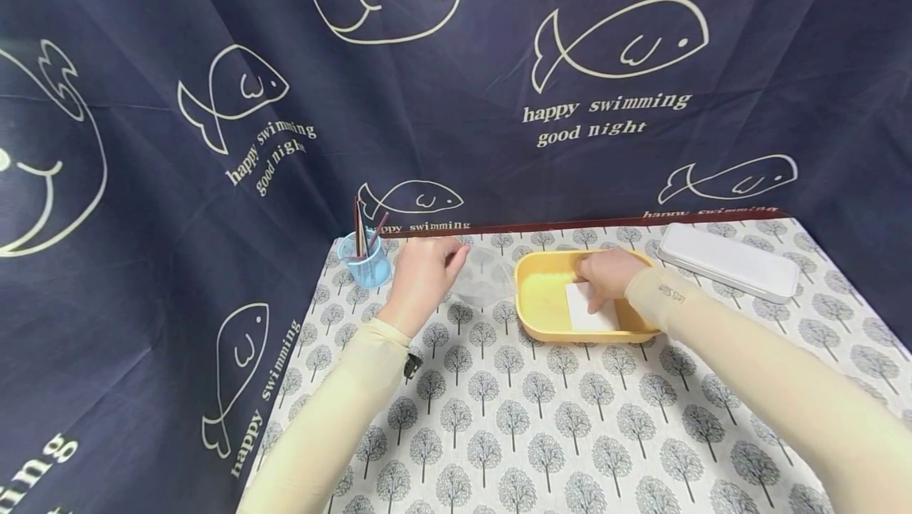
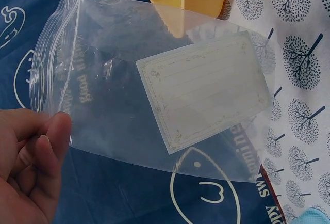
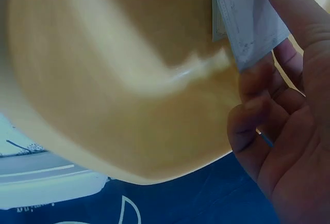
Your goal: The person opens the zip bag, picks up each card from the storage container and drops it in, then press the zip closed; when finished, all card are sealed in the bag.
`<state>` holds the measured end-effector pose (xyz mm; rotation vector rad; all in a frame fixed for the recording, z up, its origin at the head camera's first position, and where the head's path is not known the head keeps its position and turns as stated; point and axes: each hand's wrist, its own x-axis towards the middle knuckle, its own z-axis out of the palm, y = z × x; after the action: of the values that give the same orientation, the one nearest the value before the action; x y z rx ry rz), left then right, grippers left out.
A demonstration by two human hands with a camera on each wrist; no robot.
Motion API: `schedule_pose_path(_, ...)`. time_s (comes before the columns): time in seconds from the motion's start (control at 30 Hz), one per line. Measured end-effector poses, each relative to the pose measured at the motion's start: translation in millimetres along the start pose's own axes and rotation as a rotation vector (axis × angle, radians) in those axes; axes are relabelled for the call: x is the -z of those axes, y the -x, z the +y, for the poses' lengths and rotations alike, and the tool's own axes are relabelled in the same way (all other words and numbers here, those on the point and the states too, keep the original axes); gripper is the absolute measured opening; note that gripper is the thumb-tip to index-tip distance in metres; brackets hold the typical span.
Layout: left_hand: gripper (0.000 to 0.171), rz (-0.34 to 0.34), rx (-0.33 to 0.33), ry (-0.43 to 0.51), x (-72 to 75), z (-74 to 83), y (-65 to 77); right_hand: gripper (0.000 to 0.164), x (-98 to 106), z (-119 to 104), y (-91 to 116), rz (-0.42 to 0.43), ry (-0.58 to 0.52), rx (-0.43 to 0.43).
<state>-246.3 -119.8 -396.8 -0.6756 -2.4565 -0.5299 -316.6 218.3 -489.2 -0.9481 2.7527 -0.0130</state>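
Observation:
My left hand [image 1: 425,272] pinches the zip edge of a clear zip bag [image 2: 113,84] between thumb and fingers, holding it over the table. Inside the bag lies a pale card [image 2: 206,92] with a thin ornamental border. My right hand [image 1: 610,270] reaches into a yellow bin [image 1: 563,336] and pinches a white card [image 3: 250,25] between thumb and fingers. Just behind that one, the right wrist view shows the edge of a second, bordered card [image 3: 219,20]. Parts of both are hidden by the hand and the frame edge.
A light blue cup [image 1: 370,270] with several pens or sticks stands at the back left. On the right, beyond the bin, lies a long white case [image 1: 730,262]. A tree-print cloth [image 1: 499,435] covers the table, and a dark blue fish-print curtain [image 1: 456,118] hangs behind it.

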Motion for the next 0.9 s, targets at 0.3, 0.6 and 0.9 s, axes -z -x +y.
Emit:
schedule_pose_path(0.3,0.017,0.004,-0.007,0.001,-0.7,1.1,0.5,0.042,-1.2,7.5,1.0,0.021,-0.075,-0.045)
schedule_pose_path(0.6,0.017,-0.001,-0.004,-0.007,-1.9,2.6,0.4,0.042,-2.1,8.0,3.8,0.068,-0.084,-0.02)
schedule_pose_path(0.9,0.018,0.007,-0.012,-0.012,-2.6,3.4,0.0,0.038,-4.2,11.1,5.5,0.096,-0.082,-0.018)
